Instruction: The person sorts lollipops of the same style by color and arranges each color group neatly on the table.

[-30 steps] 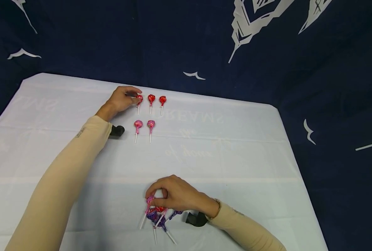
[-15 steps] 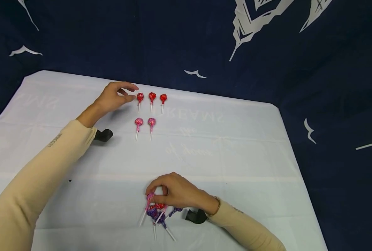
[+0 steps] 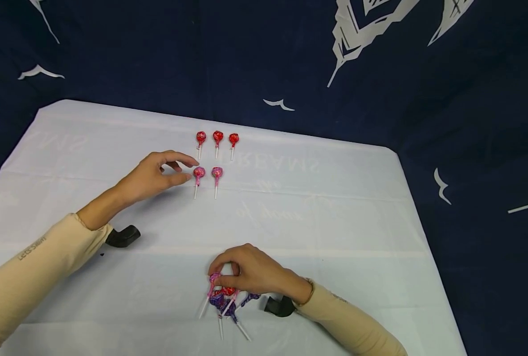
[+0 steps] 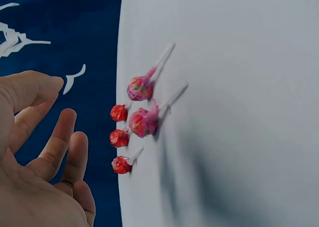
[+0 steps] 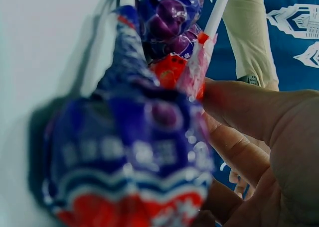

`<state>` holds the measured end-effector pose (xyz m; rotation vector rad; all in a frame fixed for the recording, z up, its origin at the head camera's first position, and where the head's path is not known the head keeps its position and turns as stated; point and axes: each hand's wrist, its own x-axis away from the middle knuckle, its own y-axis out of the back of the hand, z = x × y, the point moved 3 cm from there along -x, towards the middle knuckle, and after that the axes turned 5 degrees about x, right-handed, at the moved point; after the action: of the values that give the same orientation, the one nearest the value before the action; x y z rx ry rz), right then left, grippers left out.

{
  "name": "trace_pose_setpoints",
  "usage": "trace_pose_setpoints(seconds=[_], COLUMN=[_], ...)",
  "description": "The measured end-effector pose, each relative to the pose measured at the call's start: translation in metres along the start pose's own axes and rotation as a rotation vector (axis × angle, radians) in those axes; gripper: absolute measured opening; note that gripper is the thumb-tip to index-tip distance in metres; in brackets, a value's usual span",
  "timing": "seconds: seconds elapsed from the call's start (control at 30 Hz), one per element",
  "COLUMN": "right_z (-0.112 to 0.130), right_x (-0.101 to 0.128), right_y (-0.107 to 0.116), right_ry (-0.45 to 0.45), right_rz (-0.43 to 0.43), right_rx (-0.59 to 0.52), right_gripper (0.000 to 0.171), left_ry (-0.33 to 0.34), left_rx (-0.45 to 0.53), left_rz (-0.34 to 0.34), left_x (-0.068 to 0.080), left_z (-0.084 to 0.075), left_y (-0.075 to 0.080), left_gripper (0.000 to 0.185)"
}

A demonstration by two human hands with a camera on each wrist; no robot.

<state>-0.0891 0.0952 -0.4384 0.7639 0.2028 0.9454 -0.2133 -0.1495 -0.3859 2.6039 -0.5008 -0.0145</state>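
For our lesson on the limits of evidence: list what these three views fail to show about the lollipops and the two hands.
- Pile of lollipops, head view: the right hand covers part, so no count.
- Right wrist view: the nearest wrapper is blurred, print unreadable.
- Left hand, left wrist view: cut off by the frame's edge.
- Red lollipops, head view: wrapper print too small.

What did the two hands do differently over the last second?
The left hand let go of the leftmost red lollipop in the far row and drew back toward the person; it now hovers empty beside the left pink lollipop. The right hand stayed on the heap of lollipops, pinching a pink one. The five laid-out lollipops kept their places.
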Motion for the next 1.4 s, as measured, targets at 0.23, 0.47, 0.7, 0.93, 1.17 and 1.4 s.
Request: trace_pose_setpoints(seconds=[0.23, 0.47, 0.7, 0.93, 1.17, 1.4], right_z=[0.001, 0.001, 0.001, 0.0, -0.001, 0.0], right_x=[0.001, 0.0, 0.0, 0.0, -0.001, -0.001], right_y=[-0.002, -0.003, -0.003, 0.001, 0.003, 0.003], right_ry=[0.005, 0.005, 0.0, 0.035, 0.048, 0.015], right_rz=[-0.001, 0.003, 0.005, -0.016, -0.018, -0.014], right_rx=[-0.003, -0.01, -0.004, 0.012, 0.001, -0.012], right_gripper=[0.015, 0.015, 0.015, 0.015, 0.016, 0.017], left_ry=[-0.029, -0.126, -0.206, -0.392, -0.363, -0.309], left_rx=[0.01, 0.046, 0.1, 0.146, -0.01, 0.02], left_rz=[0.007, 0.06, 0.098, 0.15, 0.121, 0.054], left_x=[0.019, 0.048, 0.084, 0.119, 0.144, 0.154], left_z=[0.004, 0.003, 0.0, -0.014, -0.013, -0.005], left_y=[-0.009, -0.035, -0.063, -0.099, -0.134, -0.148], left_gripper=[0.032, 0.029, 0.029, 0.037, 0.037, 0.037])
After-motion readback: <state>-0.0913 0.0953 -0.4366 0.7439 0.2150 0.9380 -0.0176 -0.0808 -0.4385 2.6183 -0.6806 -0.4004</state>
